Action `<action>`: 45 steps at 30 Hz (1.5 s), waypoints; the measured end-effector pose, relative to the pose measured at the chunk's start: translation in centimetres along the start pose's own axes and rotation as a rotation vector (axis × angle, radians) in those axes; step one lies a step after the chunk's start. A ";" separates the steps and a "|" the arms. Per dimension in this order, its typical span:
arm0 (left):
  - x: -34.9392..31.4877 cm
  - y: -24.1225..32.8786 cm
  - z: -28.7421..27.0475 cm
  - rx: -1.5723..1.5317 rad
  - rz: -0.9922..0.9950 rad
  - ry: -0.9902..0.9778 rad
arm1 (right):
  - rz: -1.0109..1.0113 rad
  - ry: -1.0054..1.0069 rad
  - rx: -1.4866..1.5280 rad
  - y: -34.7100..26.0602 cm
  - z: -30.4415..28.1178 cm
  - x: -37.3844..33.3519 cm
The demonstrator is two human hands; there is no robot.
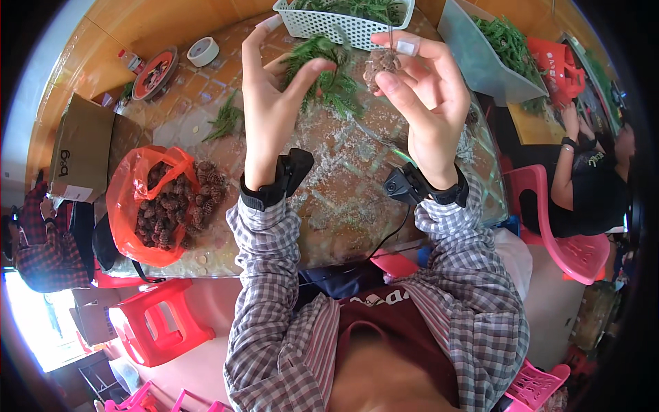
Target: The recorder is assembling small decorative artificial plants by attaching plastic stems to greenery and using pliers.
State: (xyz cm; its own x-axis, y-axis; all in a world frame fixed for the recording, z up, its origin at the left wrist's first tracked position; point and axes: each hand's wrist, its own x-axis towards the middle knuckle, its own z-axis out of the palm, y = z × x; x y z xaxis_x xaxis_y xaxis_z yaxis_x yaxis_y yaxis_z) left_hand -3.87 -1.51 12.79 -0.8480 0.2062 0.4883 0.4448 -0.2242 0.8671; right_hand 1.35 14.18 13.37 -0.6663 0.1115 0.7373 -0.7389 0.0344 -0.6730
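My right hand (436, 96), at the far middle of the table, pinches a small brown pine cone (379, 66) between thumb and fingers. A thin dark strand rises from the top of the cone. To its left is my left hand (271, 103), its thumb and forefinger spread wide. Green needle sprigs (336, 89) show beside and behind the left thumb, and I see no firm grip on them. Some left fingers are partly hidden behind the palm. White tape is wrapped round a fingertip of each hand.
An orange-red plastic bag (123, 206) of pine cones (165, 213) lies left, beside a cardboard box (82, 147). White tape roll (202, 51), plate (154, 73) and loose sprig (225, 118) lie far left. White basket (343, 31) and bin (473, 58) hold greenery. A person sits right.
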 end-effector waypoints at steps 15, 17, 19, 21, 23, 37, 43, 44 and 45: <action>-1.1 1.9 0.9 0.250 0.259 0.013 | -0.080 -0.032 0.061 -0.5 0.7 -0.1; -1.0 1.4 0.5 0.251 0.228 0.033 | -0.072 -0.039 0.113 -0.6 0.7 -0.2; -0.8 1.0 0.2 0.252 0.161 0.073 | -0.052 -0.052 0.213 -0.5 0.7 -0.3; -0.8 1.0 0.2 0.222 0.146 0.105 | -0.068 -0.067 0.164 -0.3 0.5 -0.3; -0.9 1.1 0.5 0.163 0.107 0.170 | -0.093 -0.095 0.064 0.0 0.4 -0.3; -0.9 1.0 1.5 -0.097 0.130 0.220 | -0.265 -0.075 -0.351 0.0 0.8 -0.2; -0.9 0.9 1.9 -0.108 0.174 0.284 | -0.224 -0.149 -0.318 -0.4 0.7 -0.4; -0.9 0.9 1.9 -0.107 0.175 0.284 | -0.225 -0.149 -0.318 -0.4 0.7 -0.4; -1.0 0.9 1.9 -0.085 0.187 0.284 | -0.217 -0.148 -0.327 -0.4 0.7 -0.4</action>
State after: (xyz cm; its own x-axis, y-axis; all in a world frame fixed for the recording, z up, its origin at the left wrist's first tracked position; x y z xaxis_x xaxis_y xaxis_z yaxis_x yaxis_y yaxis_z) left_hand -2.10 -0.13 13.23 -0.8058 -0.1169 0.5805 0.5845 -0.3144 0.7480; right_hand 1.83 13.47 13.36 -0.5236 -0.0763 0.8486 -0.8089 0.3572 -0.4670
